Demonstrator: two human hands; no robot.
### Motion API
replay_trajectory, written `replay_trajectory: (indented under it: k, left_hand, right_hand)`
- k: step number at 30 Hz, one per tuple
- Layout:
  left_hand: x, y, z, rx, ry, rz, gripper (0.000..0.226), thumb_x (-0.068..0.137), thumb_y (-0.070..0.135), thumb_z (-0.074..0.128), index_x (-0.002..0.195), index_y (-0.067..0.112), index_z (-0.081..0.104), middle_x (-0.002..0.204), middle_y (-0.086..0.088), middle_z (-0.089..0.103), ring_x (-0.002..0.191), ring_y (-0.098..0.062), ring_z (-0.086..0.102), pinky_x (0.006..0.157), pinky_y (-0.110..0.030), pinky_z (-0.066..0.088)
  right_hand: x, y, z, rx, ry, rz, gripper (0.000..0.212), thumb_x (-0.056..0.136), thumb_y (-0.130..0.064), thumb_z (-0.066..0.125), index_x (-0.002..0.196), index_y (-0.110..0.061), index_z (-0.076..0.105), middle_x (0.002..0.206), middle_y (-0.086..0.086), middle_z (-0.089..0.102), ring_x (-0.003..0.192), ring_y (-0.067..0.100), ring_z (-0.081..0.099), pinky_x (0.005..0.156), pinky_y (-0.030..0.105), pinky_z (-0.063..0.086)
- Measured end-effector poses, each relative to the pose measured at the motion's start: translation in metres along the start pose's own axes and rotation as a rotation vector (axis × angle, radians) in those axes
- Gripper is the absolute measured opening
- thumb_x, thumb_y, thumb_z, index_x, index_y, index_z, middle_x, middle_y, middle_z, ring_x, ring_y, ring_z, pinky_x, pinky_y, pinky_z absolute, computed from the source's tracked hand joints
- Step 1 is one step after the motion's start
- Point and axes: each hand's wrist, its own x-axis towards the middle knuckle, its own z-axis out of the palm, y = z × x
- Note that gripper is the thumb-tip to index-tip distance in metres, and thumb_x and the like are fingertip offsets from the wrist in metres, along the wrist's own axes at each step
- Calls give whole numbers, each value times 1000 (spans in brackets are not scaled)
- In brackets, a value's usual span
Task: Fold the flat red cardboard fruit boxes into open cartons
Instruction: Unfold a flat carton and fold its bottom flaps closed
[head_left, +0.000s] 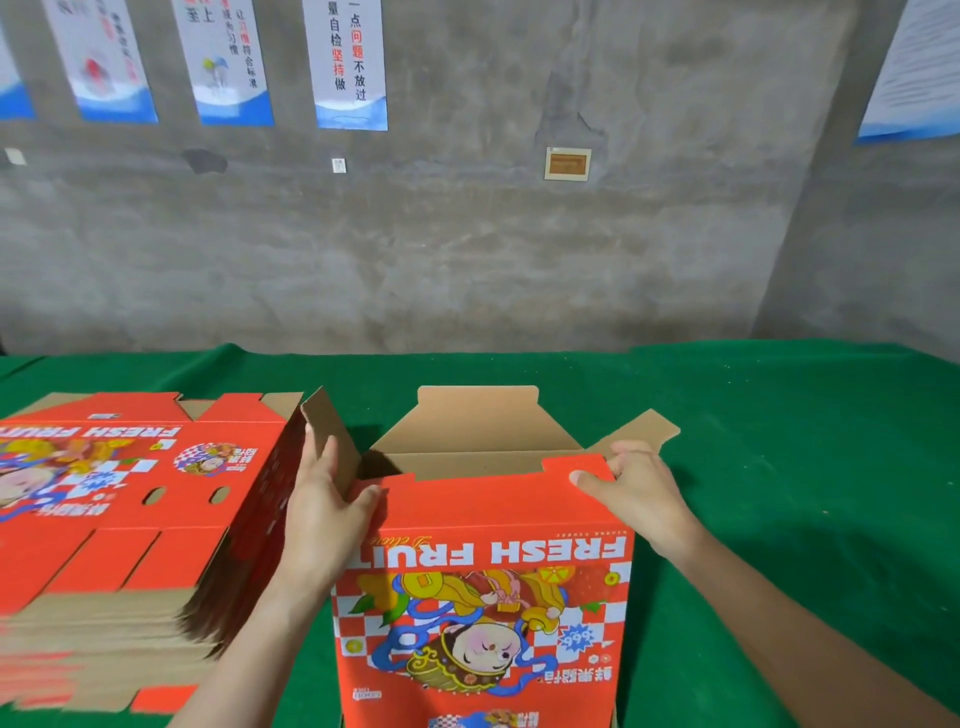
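A bare, mottled grey concrete wall (467, 244) fills the upper part of the view and meets a side wall (878, 249) at a corner on the right. 4 white-and-blue posters (348, 62) with Chinese text hang in a row at the top left, and a 5th sheet (919, 73) hangs on the side wall. A small framed plaque (567, 164), a tiny white tag (338, 165) and a dark patch (205, 161) mark the wall lower down. Green cloth covers the worktop (779, 441), lit evenly.
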Motion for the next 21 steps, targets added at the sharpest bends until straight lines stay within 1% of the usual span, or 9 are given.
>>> replay_trajectory:
  k: [2,4,6,8,10,12,14,17,21]
  left_hand:
    - [0,-1,0,-3,-30,-14,79,78,1,72,146,10,33,157,7,12,142,-20,27,113,-36,31]
    - [-1,-2,1,-2,-29,-6,80,78,-1,71,147,10,33,158,7,12,142,-18,25,112,-32,28]
    - [-1,0,2,-10,-21,8,80,78,-1,71,147,10,32,158,7,12,142,-17,23,112,-30,27]
    - [-2,1,4,-5,-14,31,80,78,0,71,147,11,33,158,6,14,142,-16,23,110,-24,23]
    - [-2,1,4,1,-3,49,80,78,0,72,147,11,33,158,6,14,143,-15,22,109,-21,20]
    - [-4,0,2,-2,12,70,79,79,0,71,147,11,33,154,11,14,142,-11,22,108,-19,19]
    - [-5,-1,-1,-10,6,126,78,78,-3,69,146,13,35,149,18,15,137,-4,23,107,-14,20]
    - [-3,-5,-4,-36,-88,226,68,79,-11,64,140,14,45,145,20,27,132,4,26,98,6,17]
    - [-1,-6,-6,-152,-242,247,63,84,-18,52,117,34,61,125,16,58,123,-4,51,101,-5,34]
  right_hand:
    - [-3,-4,-5,-261,-36,18,70,75,-44,75,132,-16,45,154,6,15,141,28,15,112,44,20]
    - [-10,-10,-5,-529,103,-124,98,73,-48,74,150,-20,19,159,6,-17,144,34,-21,113,55,-11]
    - [-18,-23,-3,-632,266,-465,83,73,-39,76,143,-15,38,160,13,-6,145,37,-14,110,53,-17]
    - [-20,-39,6,-560,199,-730,55,81,-31,72,130,-12,55,157,13,22,146,33,16,116,46,2]
    - [-14,-54,16,-382,-86,-654,48,95,-37,53,138,-15,47,159,5,19,147,23,16,117,38,13]
    - [-1,-57,25,-490,-265,-504,62,98,-50,38,151,-22,24,162,0,-5,148,22,-7,119,45,3]
    - [12,-53,33,-647,-334,-435,71,96,-61,29,154,-28,4,157,-5,-25,142,26,-28,116,55,-9]
    - [20,-47,41,-637,-363,-393,77,92,-67,28,153,-32,-2,153,-8,-33,138,27,-37,113,59,-13]
    - [20,-45,44,-608,-339,-372,80,90,-69,33,152,-34,-3,152,-7,-36,138,27,-36,114,58,-11]
